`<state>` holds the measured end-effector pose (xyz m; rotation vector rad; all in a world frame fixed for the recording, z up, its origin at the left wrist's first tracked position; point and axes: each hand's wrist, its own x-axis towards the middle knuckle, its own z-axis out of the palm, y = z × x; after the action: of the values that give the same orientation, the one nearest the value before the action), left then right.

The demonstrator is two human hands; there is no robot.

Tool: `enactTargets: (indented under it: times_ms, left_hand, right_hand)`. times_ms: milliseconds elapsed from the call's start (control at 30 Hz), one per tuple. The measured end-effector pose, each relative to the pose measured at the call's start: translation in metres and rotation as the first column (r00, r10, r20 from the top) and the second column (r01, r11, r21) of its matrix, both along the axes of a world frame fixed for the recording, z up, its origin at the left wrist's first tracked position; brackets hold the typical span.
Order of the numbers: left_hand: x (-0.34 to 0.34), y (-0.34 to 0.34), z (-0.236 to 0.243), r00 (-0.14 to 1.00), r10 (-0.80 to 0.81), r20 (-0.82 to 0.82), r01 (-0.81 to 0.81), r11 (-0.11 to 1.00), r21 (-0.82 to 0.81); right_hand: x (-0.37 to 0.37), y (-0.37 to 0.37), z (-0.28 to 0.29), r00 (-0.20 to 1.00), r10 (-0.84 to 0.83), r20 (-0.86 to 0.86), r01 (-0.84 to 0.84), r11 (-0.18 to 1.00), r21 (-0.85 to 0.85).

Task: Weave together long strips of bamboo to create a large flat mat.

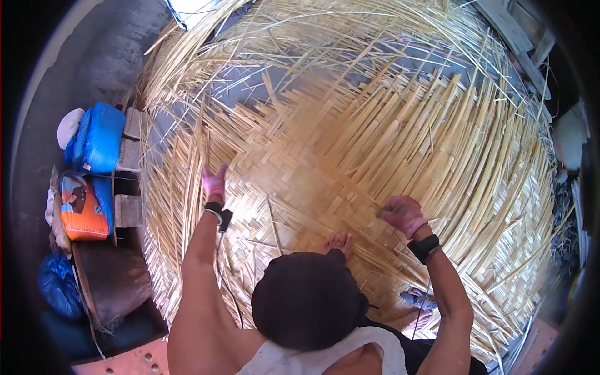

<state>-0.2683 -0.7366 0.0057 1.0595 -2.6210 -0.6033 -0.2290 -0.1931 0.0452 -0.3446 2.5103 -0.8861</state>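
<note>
A large woven mat point(287, 187) of split, straw-coloured cane or bamboo strips spreads out in front of me, in a zigzag weave. Over its left part reaches my left hand point(214, 181), in a pink glove, fingers spread and holding nothing. My right hand point(403, 214), gloved in pink with dark smudges, is curled closed low over the right part of the mat. A blurred brown strip runs toward its fingers from the upper left; whether they grip it is hidden. Long unwoven strips point(437, 119) fan out beyond, toward the far right edge.
Loose strips point(181, 69) are heaped along the far side. On the left stand a blue bag point(103, 137), an orange bag point(84, 215) and a dark blue plastic bag point(59, 284), beside concrete blocks point(129, 211). Boards point(509, 28) lie far right. My bare foot point(339, 244) rests on the mat.
</note>
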Motion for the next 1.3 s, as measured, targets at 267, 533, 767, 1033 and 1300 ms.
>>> enactTargets:
  times_ms: [267,533,767,1033,1300]
  left_hand:
    - [-0.002,0.130,0.041,0.752,-0.651,-0.099,0.635,0.677,0.373]
    - [0.018,0.332,0.056,0.303,-0.717,-0.628,0.947,0.151,0.284]
    - [0.025,0.350,0.045,0.826,-0.353,-0.440,0.461,-0.026,0.887]
    - [0.033,0.366,0.018,0.859,-0.100,-0.502,0.510,0.093,0.855]
    - [0.026,0.344,-0.023,0.669,-0.467,-0.578,0.733,0.284,0.618]
  right_hand:
    - [-0.004,-0.014,-0.006,0.996,0.057,-0.072,-0.060,0.997,-0.044]
    - [0.000,-0.005,-0.013,0.985,-0.166,0.043,0.169,0.903,-0.394]
    - [-0.002,-0.004,-0.010,0.951,-0.309,0.027,0.298,0.888,-0.349]
    - [-0.024,0.006,-0.030,0.854,-0.308,0.419,0.475,0.790,-0.387]
    - [-0.038,-0.004,-0.039,0.917,-0.203,0.343,0.302,0.916,-0.264]
